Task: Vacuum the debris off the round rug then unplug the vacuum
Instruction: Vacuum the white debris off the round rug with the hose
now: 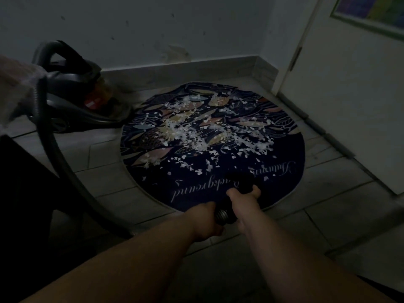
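A dark round rug (284,149) with leaf patterns and white script lies on the tiled floor. White paper debris (203,132) is scattered over its middle and far part. A black canister vacuum (74,99) stands at the rug's left, by the wall. Its ribbed hose (59,154) curves down and round to my hands. My left hand (206,224) grips the hose end near the rug's front edge. My right hand (244,200) grips the black nozzle (240,180), whose tip is over the rug's near part. The room is dim.
A white wall with a skirting board (175,68) runs behind the rug. A white door (349,106) stands at the right, close to the rug's edge. Something dark (26,193) fills the left foreground. A pale blurred object (15,79) sits at the far left.
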Action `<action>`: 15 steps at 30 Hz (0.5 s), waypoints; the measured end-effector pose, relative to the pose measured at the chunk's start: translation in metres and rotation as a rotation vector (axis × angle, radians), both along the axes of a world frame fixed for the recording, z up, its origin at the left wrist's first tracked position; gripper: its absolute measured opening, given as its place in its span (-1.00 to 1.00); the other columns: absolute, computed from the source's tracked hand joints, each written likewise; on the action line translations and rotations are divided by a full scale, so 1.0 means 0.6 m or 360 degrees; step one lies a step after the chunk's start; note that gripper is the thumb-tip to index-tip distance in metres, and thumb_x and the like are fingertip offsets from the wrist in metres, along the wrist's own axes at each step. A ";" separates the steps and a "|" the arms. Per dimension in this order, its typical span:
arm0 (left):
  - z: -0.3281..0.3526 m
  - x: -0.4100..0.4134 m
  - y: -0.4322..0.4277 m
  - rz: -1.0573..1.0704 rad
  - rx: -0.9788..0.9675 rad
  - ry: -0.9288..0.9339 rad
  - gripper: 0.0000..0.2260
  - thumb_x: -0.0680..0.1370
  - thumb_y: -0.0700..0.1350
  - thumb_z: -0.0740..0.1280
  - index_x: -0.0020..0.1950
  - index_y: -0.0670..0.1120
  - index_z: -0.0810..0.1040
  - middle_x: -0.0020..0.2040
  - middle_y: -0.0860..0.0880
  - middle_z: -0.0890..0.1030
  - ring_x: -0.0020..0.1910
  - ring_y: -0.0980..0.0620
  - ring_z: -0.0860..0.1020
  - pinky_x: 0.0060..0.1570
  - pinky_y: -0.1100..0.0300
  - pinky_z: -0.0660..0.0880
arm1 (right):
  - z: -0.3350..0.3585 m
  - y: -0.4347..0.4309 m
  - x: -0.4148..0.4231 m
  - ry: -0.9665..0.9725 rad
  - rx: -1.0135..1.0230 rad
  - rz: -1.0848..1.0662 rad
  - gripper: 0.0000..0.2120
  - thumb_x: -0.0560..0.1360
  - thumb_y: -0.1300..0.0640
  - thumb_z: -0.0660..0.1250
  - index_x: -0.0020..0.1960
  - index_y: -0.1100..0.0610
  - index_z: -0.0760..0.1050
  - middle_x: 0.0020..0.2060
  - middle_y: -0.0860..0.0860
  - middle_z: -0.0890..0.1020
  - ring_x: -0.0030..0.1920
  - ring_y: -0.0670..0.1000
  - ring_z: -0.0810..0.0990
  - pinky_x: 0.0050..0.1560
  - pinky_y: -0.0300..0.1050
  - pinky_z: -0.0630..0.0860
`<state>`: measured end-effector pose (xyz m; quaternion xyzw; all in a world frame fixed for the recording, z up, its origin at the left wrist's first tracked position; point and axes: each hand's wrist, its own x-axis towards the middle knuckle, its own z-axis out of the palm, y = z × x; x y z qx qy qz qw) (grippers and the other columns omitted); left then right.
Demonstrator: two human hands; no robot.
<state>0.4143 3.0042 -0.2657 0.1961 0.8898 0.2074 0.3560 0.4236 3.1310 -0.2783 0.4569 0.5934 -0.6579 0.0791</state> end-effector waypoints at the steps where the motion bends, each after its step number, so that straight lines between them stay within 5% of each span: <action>1: 0.000 -0.003 0.005 -0.0006 0.0007 -0.0006 -0.49 0.48 0.01 0.38 0.36 -0.09 0.32 0.30 -0.09 0.45 0.23 -0.04 0.45 0.08 0.26 0.36 | 0.000 0.005 -0.003 0.0004 0.0004 0.0005 -0.19 0.55 0.13 0.31 0.55 -0.18 -0.16 0.11 0.15 0.42 -0.03 0.18 0.51 -0.02 0.15 0.59; 7: 0.015 -0.028 0.003 -0.0047 -0.0018 0.0007 -0.47 0.49 0.01 0.37 0.38 -0.11 0.29 0.34 -0.10 0.42 0.27 -0.05 0.43 0.09 0.27 0.34 | 0.008 0.007 -0.025 0.0012 -0.0023 0.0101 -0.19 0.54 0.11 0.30 0.55 -0.20 -0.17 0.30 0.19 0.41 0.13 0.22 0.49 0.16 0.26 0.53; 15: 0.064 -0.042 -0.041 -0.0104 0.0051 0.0005 -0.41 0.50 -0.01 0.38 0.46 -0.09 0.24 0.42 -0.09 0.35 0.36 -0.04 0.35 0.27 0.26 0.28 | 0.040 -0.029 -0.050 -0.0015 -0.0127 0.0223 -0.13 0.53 0.07 0.35 0.56 -0.18 -0.19 0.33 0.17 0.39 0.12 0.21 0.50 0.08 0.19 0.57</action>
